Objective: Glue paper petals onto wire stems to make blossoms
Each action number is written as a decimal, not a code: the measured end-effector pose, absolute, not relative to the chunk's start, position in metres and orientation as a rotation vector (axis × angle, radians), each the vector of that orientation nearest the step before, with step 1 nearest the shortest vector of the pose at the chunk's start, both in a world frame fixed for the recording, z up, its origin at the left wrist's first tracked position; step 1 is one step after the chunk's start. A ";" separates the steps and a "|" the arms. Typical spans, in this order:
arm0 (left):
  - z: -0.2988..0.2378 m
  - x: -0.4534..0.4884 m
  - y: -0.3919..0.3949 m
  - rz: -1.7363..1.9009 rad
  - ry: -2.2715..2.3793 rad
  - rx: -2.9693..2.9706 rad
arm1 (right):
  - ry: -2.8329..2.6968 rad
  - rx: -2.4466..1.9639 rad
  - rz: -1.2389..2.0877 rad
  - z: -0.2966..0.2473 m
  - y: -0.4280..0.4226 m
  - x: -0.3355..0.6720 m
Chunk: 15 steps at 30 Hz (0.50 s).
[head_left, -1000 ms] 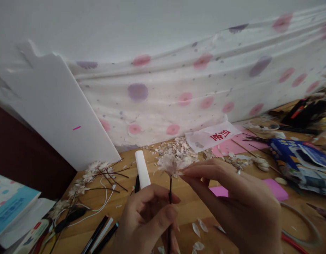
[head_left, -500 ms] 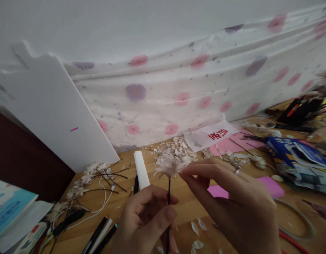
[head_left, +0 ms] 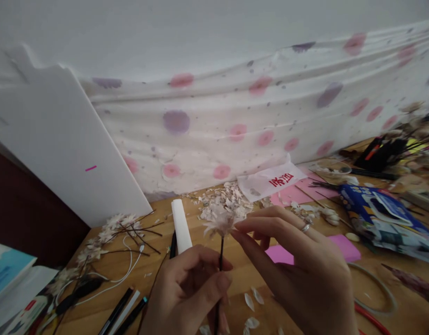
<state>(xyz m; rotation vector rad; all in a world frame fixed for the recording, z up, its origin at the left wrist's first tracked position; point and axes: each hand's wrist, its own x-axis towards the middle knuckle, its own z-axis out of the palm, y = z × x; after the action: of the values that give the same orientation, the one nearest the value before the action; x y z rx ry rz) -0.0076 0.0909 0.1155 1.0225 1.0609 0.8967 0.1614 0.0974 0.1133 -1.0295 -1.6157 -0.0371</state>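
A pale, thin-petaled handmade flower point(head_left: 219, 225) stands upright on a dark stem in the middle of the view. My left hand point(head_left: 191, 288) is closed around that stem, pinching it between thumb and fingers below the bloom. At the flower's right edge, my right hand point(head_left: 291, 260) has thumb and forefinger pressed together on a petal; a ring shows on one of its fingers. Behind the bloom lies a heap of loose pale petals point(head_left: 231, 197). A few single petals point(head_left: 257, 296) are scattered on the wooden table point(head_left: 158, 270) between and below my hands.
Finished-looking flowers on stems point(head_left: 111, 232) lie at left near a white cable point(head_left: 130, 267) and pens point(head_left: 118, 309). A white roll point(head_left: 181, 225) stands behind my left hand. At right are a pink pad point(head_left: 343, 247), a blue package point(head_left: 385, 214) and a grey ring point(head_left: 381, 291).
The view has shifted slightly, so the surroundings sit a little further left. The flower has turned or tilted slightly, and my right fingers stay at its right edge. My left hand keeps its hold.
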 end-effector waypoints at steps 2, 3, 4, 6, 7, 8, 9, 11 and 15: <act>0.116 -0.008 0.091 0.904 1.066 1.034 | -1.615 -1.030 -0.046 0.112 0.097 0.161; 0.116 -0.009 0.090 0.907 1.067 1.038 | -1.615 -1.030 -0.050 0.112 0.098 0.161; 0.116 -0.009 0.090 0.907 1.067 1.038 | -1.617 -1.031 -0.053 0.112 0.098 0.161; 0.115 -0.010 0.090 0.896 1.058 1.018 | -1.617 -1.028 -0.056 0.112 0.098 0.161; 0.115 -0.010 0.090 0.891 1.050 1.002 | -1.615 -1.025 -0.058 0.112 0.098 0.162; 0.114 -0.009 0.090 0.887 1.041 0.984 | -1.610 -1.021 -0.060 0.113 0.098 0.162; 0.114 -0.009 0.090 0.885 1.030 0.965 | -1.606 -1.018 -0.065 0.113 0.098 0.162; 0.114 -0.009 0.091 0.891 1.018 0.936 | -1.608 -1.016 -0.076 0.113 0.098 0.161; 0.115 -0.009 0.091 0.908 1.003 0.910 | -1.604 -1.016 -0.101 0.113 0.098 0.160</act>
<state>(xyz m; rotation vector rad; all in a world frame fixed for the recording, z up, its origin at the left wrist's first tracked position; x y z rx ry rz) -0.0087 0.0909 0.1146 0.9104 1.0034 0.9075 0.1597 0.0980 0.1127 -1.0157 -1.6039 -0.1010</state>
